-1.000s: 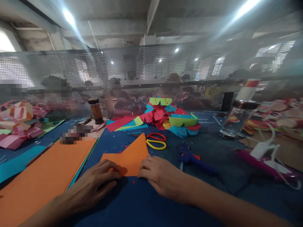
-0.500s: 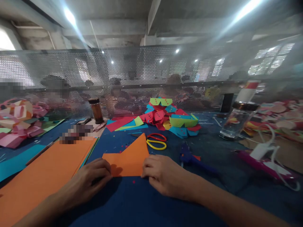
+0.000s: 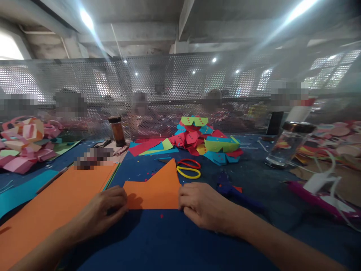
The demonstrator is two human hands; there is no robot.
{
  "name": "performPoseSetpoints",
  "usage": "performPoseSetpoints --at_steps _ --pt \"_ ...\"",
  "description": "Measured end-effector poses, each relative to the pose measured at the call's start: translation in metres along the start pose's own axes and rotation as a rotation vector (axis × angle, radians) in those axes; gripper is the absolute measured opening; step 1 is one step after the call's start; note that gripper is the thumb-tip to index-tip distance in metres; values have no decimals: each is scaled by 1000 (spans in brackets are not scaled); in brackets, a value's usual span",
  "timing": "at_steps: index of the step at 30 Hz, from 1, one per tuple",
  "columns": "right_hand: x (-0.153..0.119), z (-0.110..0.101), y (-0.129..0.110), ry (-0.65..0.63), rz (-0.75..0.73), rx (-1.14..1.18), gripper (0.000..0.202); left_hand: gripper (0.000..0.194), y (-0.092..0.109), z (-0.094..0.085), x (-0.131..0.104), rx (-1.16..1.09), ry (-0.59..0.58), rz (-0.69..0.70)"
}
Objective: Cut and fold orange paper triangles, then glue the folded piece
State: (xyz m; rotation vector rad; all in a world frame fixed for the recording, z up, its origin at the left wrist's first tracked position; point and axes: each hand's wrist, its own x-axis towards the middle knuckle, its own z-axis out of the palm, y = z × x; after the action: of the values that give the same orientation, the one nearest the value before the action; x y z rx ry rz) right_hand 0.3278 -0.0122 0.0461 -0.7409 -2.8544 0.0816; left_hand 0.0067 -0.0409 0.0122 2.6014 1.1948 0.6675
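A folded piece of orange paper (image 3: pixel 153 195) lies on the blue tabletop, its point standing up at the back right. My left hand (image 3: pixel 114 205) is closed at the paper's left edge, thumb and fingers bent together there. At the opposite edge my right hand (image 3: pixel 200 206) pinches the paper, fingertips curled over its right side. Just behind the paper are scissors (image 3: pixel 188 172) with one red and one yellow handle loop; their dark blades are partly hidden by the orange point. A dark blue tool (image 3: pixel 234 192), perhaps a hole punch, lies near my right forearm.
Orange sheets (image 3: pixel 53 203) are stacked at left. Folded coloured paper pieces (image 3: pixel 194 137) are heaped at the back, beside a brown bottle (image 3: pixel 116 131). At right stand a clear glass bottle (image 3: pixel 278 148) and a magenta glue gun (image 3: pixel 313 195). A perforated metal screen (image 3: pixel 166 82) stands behind.
My right hand has slid slightly rightward along the orange paper's edge, and my left hand has shifted slightly left, so the hands are farther apart. The whole view has shifted a little.
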Motion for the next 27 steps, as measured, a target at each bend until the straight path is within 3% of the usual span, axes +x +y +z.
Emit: performPoseSetpoints --at_steps 11,17,27 --pt "3 6 0 93 172 143 14 32 -13 -2 -1 94 24 -114" --pt "9 17 2 103 313 254 11 12 -9 1 2 121 21 -200" --pt "9 17 5 48 312 259 19 7 -12 -14 -2 67 -62 -221"
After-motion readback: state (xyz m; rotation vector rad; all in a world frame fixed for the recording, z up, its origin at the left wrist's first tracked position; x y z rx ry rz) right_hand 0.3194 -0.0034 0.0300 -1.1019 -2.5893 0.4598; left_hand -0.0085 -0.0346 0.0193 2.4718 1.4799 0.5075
